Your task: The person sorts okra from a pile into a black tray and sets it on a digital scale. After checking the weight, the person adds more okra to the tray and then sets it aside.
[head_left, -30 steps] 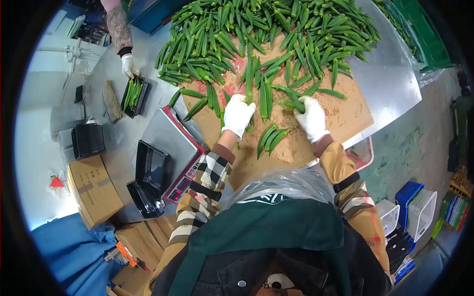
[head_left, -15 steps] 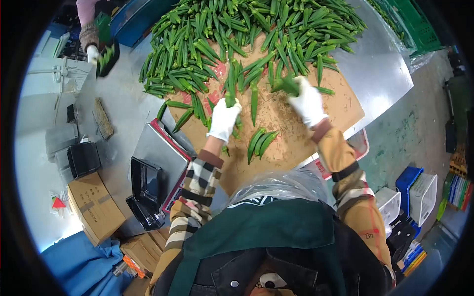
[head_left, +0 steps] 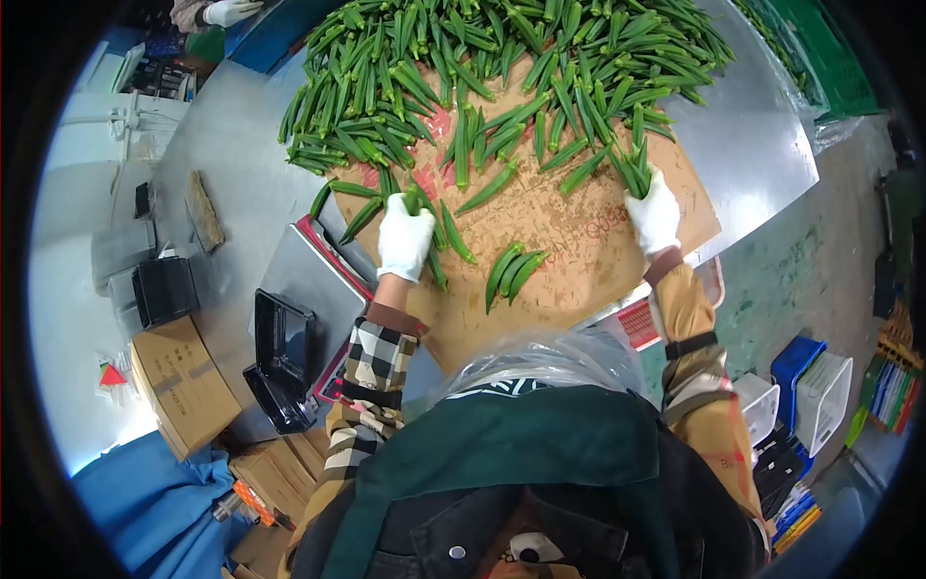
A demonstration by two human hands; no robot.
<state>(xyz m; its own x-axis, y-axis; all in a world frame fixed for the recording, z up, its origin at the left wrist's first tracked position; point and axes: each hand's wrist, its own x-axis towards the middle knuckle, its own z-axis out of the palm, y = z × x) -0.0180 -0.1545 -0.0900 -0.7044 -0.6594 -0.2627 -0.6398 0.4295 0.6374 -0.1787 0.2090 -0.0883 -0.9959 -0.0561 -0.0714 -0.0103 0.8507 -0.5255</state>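
A big heap of green okra (head_left: 386,72) covers the far side of a flattened cardboard sheet (head_left: 569,280). My left hand (head_left: 405,241), in a white glove, is closed around okra at the left of the sheet, with loose pods beside its fingers. Toward the sheet's right edge, my right hand (head_left: 657,220), also gloved in white, grips a few okra pods (head_left: 633,172) by their lower ends. Between the hands and closer to me lies a small separate group of okra (head_left: 514,273). My fingertips are partly hidden by the pods.
Left of the cardboard, black plastic trays (head_left: 283,333) rest by a flat grey-topped device (head_left: 313,265). A brush (head_left: 204,212) lies on the metal table (head_left: 256,145). A co-worker's gloved hand (head_left: 231,12) shows at upper left. A green crate (head_left: 837,58) stands at upper right.
My left hand has shifted left and slightly toward me. My right hand has moved right with okra in it. The co-worker's hand has moved up, and the black tray it held is out of sight.
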